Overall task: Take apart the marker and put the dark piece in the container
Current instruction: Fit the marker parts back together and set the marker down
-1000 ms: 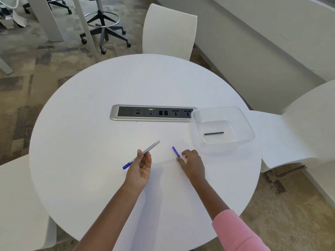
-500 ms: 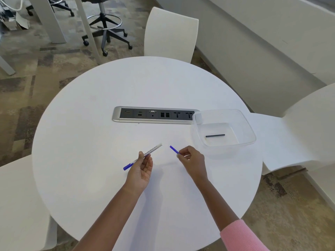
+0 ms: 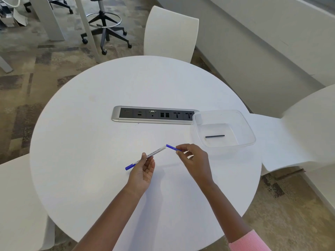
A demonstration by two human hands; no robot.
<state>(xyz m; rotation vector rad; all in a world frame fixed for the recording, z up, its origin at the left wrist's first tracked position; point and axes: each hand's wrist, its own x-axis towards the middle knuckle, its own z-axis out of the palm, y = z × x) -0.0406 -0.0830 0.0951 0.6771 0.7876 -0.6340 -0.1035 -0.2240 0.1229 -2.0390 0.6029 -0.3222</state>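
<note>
My left hand (image 3: 143, 171) pinches a white marker barrel (image 3: 157, 151) with a blue cap end pointing down-left, held above the round white table (image 3: 87, 142). My right hand (image 3: 194, 158) grips a small blue piece (image 3: 171, 147), whose tip nearly touches the barrel's open upper end. A thin dark piece (image 3: 215, 136) lies flat on the bottom of the clear plastic container (image 3: 251, 136), which stands on the table to the right of my right hand.
A silver power and data socket strip (image 3: 154, 114) is set into the table's middle, touching the container's left corner. White chairs (image 3: 170, 33) stand behind, at right and at left. A wheeled stool (image 3: 104, 24) stands on the carpet beyond.
My right hand lifted the small blue piece off the table and carried it left up to the open end of the barrel. My left hand stayed nearly still.
</note>
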